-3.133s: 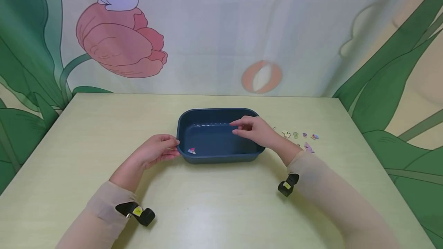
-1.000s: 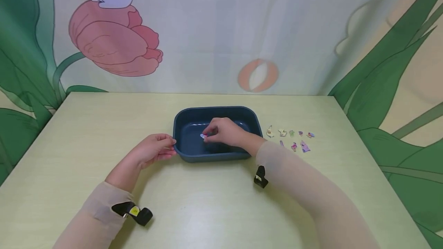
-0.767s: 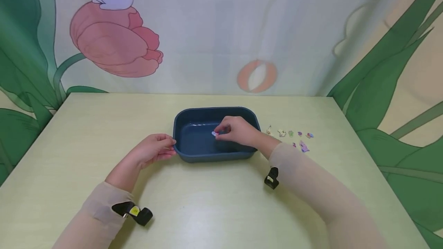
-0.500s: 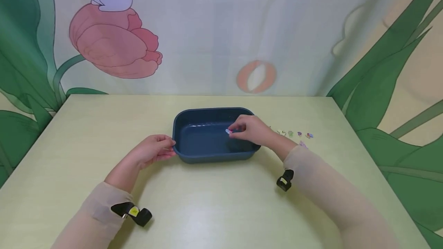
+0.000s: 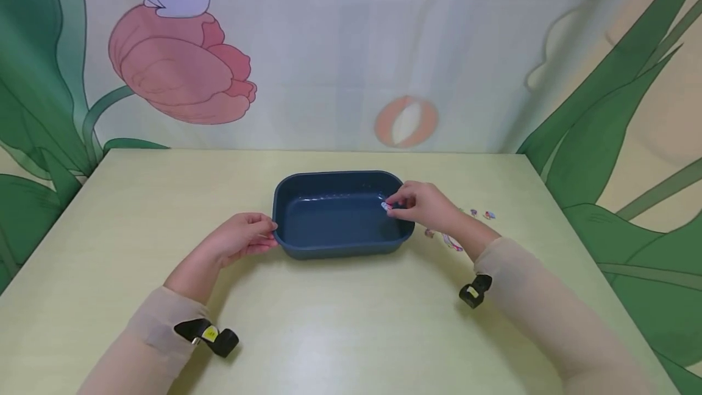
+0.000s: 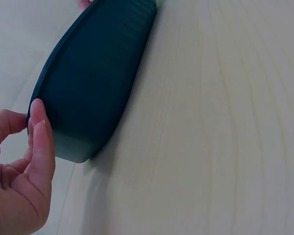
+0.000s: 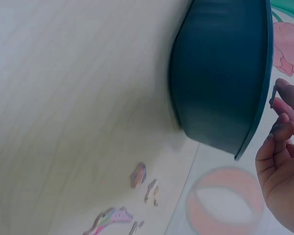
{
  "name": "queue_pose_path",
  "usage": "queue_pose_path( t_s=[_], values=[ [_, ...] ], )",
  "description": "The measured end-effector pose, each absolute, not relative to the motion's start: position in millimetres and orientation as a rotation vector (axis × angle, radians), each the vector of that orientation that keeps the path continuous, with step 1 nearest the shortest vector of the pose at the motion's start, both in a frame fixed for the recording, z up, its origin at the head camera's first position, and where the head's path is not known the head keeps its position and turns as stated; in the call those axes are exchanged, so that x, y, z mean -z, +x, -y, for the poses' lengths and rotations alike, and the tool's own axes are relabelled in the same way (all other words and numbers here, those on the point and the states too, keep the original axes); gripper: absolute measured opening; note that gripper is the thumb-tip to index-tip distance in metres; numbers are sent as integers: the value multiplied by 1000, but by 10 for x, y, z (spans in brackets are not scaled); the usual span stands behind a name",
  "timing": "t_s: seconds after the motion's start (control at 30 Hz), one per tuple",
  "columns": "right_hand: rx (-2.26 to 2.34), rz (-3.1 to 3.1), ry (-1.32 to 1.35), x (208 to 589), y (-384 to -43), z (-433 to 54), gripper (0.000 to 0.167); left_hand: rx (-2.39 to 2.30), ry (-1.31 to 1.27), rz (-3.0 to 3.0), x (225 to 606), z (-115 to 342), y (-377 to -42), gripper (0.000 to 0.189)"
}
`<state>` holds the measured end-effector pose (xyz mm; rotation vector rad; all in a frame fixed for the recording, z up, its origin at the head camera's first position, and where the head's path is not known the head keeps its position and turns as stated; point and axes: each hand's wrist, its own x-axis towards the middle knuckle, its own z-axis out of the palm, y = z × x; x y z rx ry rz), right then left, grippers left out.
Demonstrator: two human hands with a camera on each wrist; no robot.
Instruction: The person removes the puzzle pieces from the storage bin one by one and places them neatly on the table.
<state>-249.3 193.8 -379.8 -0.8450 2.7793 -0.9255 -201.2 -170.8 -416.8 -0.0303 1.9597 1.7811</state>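
Note:
A dark blue rectangular basin (image 5: 340, 224) stands on the table, its visible floor bare. At its left end my left hand (image 5: 247, 239) grips the rim between thumb and fingers; the left wrist view shows the fingers (image 6: 41, 137) against the outer wall. My right hand (image 5: 430, 203) pinches a small colourful sticker (image 5: 387, 206) by thumb and fingertip, over the basin's right end. Seen edge-on in the right wrist view, the sticker (image 7: 273, 96) is thin and flat. Below the right hand and forearm lie loose stickers, including a rainbow-edged one (image 5: 453, 242); the forearm hides some others.
More small stickers (image 5: 489, 215) lie on the table right of the basin. The pale wooden table (image 5: 329, 322) ends at a printed curtain (image 5: 318, 78) behind. A black wrist camera (image 5: 219, 341) sits on the left sleeve, another (image 5: 475, 291) on the right.
A sticker lay in the basin's front left corner; my right hand took hold of a sticker inside and has carried it rightward to the right rim. My left hand stays at the rim.

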Motion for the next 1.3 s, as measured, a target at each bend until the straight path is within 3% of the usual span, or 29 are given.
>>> queue_pose_path(
  t_s=[0.47, 0.9, 1.3],
  values=[
    [950, -2831, -674, 3832, -2353, -2356, 24, -1815, -19, -1951, 4166, 1749, -2000, 28],
    [825, -2897, -356, 3937, -2215, -3038, 28, -1808, -50, -1976, 4123, 1699, -1994, 27],
    [799, -2973, -236, 4032, -2133, -3529, 34, -1818, -45, -1989, 4089, 1681, -1981, 23]
  ],
)
